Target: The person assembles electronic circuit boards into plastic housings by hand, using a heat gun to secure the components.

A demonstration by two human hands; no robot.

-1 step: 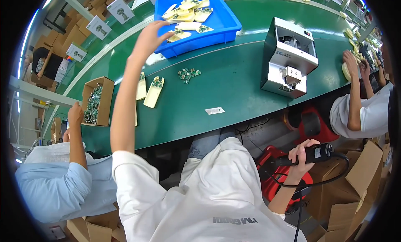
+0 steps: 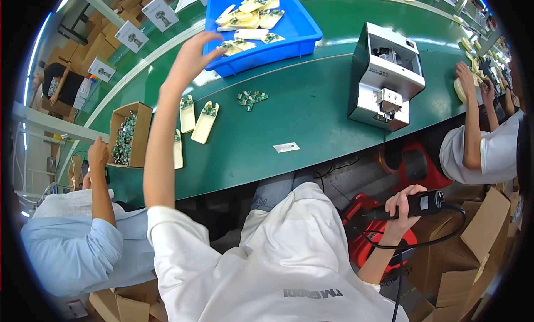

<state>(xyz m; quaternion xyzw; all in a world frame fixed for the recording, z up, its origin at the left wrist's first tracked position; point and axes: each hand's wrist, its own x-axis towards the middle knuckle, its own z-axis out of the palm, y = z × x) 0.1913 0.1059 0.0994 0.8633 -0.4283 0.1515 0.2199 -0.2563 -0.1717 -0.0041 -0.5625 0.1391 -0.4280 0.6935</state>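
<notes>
Factory line with a long green bench

A curved green bench crosses the room; cardboard boxes are stacked on the floor at lower right and more beyond the bench; daylight glows along the left edge.

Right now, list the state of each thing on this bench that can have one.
left hand: open, raised at the blue bin's rim.
right hand: closed on the black electric screwdriver.
blue bin: part-filled with cream parts.
cardboard box: open, holding small green boards.
grey machine: upright on the belt.
</notes>
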